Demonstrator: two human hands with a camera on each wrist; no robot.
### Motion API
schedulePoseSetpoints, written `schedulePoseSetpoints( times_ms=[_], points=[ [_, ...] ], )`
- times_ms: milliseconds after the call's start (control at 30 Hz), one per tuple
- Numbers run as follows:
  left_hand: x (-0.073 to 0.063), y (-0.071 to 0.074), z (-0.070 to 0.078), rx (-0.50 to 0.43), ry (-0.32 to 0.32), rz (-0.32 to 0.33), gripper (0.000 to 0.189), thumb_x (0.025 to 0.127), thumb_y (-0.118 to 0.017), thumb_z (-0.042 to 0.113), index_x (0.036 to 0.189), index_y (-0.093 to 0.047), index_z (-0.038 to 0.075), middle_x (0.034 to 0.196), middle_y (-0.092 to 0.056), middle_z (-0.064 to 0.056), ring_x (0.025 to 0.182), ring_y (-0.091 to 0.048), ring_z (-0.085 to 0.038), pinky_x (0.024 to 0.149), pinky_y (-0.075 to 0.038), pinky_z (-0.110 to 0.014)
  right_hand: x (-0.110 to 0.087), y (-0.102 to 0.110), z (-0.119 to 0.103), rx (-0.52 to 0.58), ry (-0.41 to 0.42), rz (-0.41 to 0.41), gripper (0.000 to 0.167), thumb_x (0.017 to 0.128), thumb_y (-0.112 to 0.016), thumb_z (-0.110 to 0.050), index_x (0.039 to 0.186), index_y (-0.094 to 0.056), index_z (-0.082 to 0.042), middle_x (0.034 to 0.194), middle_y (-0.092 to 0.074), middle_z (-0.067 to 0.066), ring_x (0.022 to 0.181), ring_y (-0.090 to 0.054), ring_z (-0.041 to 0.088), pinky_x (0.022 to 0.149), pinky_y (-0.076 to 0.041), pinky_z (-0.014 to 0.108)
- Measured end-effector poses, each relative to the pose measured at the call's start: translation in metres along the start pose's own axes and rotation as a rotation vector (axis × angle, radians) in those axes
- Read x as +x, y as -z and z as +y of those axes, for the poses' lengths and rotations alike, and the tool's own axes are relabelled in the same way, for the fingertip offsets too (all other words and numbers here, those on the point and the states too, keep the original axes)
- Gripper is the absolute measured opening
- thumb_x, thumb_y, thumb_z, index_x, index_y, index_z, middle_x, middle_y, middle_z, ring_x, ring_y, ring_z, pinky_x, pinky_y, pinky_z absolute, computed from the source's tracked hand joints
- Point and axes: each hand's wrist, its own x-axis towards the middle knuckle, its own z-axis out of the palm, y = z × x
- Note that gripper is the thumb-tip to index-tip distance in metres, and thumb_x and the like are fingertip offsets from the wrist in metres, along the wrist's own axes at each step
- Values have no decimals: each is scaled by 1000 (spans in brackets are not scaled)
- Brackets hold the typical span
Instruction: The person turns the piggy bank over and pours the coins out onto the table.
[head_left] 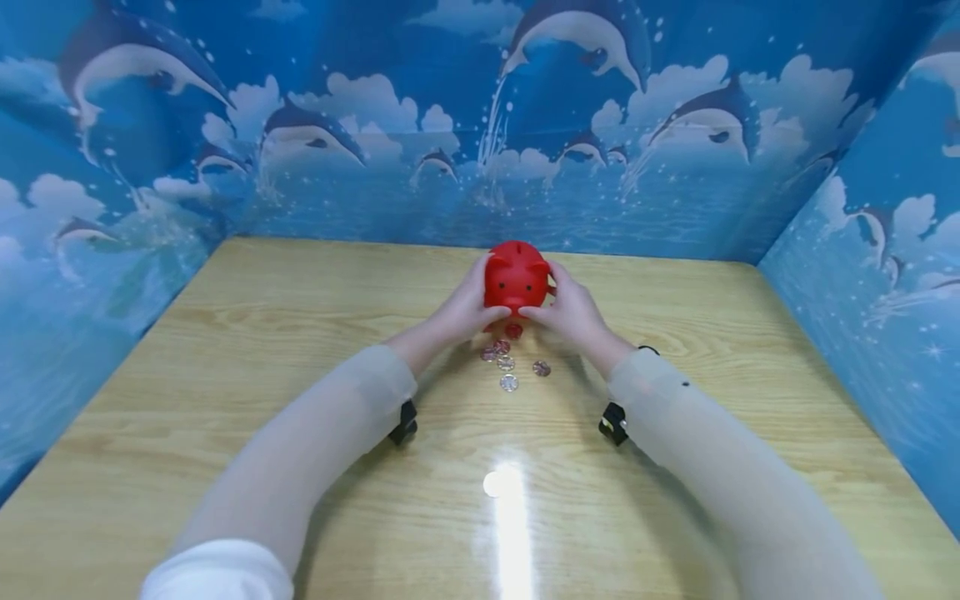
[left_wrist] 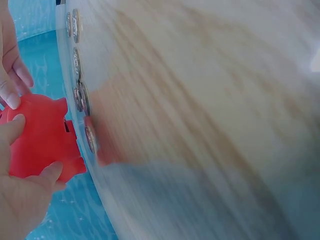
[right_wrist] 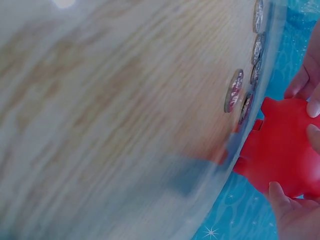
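A red piggy bank point(head_left: 516, 282) with small dark eyes faces me near the middle of the table. My left hand point(head_left: 467, 307) grips one side of it, thumb below the snout. The right hand point(head_left: 576, 315) holds the opposite side in the same way, and both thumbs point inward. Close under the bank, one coin point(head_left: 513, 331) lies in its red reflection. Several more coins point(head_left: 506, 363) are scattered in front of it, some overlapping. In the left wrist view, the bank's legs point(left_wrist: 75, 169) are right at the tabletop, and fingers from both hands spread over its body.
The wood-grained table point(head_left: 285, 333) has a glossy top with a bright light reflection point(head_left: 512, 517) near the front. Blue dolphin-print walls point(head_left: 360, 192) enclose it at the back and sides. A black wrist device point(head_left: 613, 423) hangs under the right forearm, another point(head_left: 403, 422) under the left.
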Motion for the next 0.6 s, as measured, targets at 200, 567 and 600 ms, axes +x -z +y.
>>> schedulePoseSetpoints(
  times_ms=[200, 567, 600],
  points=[
    [1, -3, -3, 15, -22, -3, 84, 83, -70, 7, 144, -13, 3, 140, -34, -15, 126, -38, -28, 102, -36, -40, 1, -3, 2, -57, -20, -8, 82, 81, -74, -21, 144, -24, -6, 146, -33, 11, 126, -42, 31, 98, -41, 42],
    [0, -10, 7, 102, 99, -6, 85, 84, -70, 12, 144, -11, 4, 141, -33, -19, 125, -41, -31, 103, -35, -41, 1, -2, 5, -115, -62, -6, 85, 80, -75, -19, 145, -22, -7, 145, -35, 12, 125, -42, 31, 99, -39, 44],
    [0, -11, 7, 111, 108, -8, 85, 84, -70, 12, 144, -11, 4, 141, -33, -19, 124, -42, -31, 103, -35, -41, 1, -2, 5, -119, -63, -8, 85, 80, -75, -19, 145, -22, -7, 145, -35, 12, 125, -42, 31, 99, -39, 44]
  ],
)
